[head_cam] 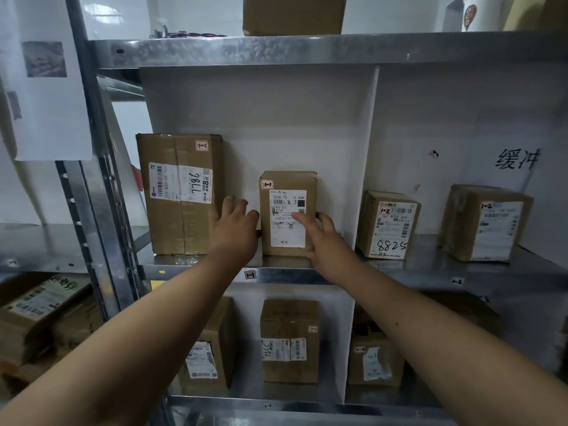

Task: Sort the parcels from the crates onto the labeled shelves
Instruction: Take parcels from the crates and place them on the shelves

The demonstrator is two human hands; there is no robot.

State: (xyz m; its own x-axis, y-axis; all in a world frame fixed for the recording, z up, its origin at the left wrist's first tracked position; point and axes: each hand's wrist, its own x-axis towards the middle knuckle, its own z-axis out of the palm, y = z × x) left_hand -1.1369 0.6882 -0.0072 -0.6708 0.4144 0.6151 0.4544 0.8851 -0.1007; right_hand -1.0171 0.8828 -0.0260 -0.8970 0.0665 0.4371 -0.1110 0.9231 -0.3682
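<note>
Metal shelf rack [307,50], split by a white divider [367,155] into bays. The shelf edge carries small tags: "1-1" [250,274] under the left bay, "1-2" [457,281] under the right. Boxes stand on end with their printed labels facing out, probably so the codes can be read from the aisle.

Big box [181,195], left bay, upright at the far left, pink "1-1" sticker in its top corner. It agrees with the tag below.

Two boxes in the right bay [388,224] [485,222], both marked "1-2", well apart from each other.

Small box [287,213], the parcel in hand: it stands on the "1-1" shelf, middle of the left bay, near the big box but not touching it, with its own "1-1" sticker. The bay looks right for it.

Left hand [235,224] lies at the small box's left side, fingers fairly straight, pressing rather than clasping. Right hand [321,232] wraps the box's right edge, forefinger stretched across the label. Judged: squaring the box up, placement all but finished.
</note>
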